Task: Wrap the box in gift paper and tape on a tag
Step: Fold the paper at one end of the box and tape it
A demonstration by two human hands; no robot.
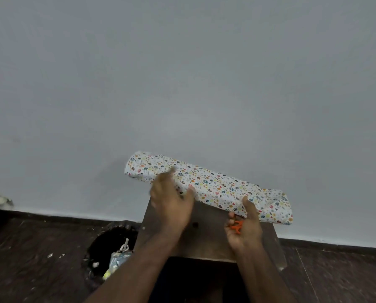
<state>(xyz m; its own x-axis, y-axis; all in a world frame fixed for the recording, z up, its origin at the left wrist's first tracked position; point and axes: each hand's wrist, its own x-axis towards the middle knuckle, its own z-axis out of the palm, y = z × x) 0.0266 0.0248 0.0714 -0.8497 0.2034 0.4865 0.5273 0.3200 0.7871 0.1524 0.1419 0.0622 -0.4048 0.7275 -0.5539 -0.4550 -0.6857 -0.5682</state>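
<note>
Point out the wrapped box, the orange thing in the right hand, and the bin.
wrapped box [213,182]: head view, middle of its patterned top face.
orange thing [235,226]: head view, part showing between the fingers.
bin [110,252]: head view, dark inside.

White gift paper [213,184] (multicoloured dots), brown table [206,235], orange scissors [235,228].

A small brown wooden counter [206,235] sits lower centre; a long box wrapped in white patterned paper [211,184] lies on its far edge.

No legible text anywhere.
</note>
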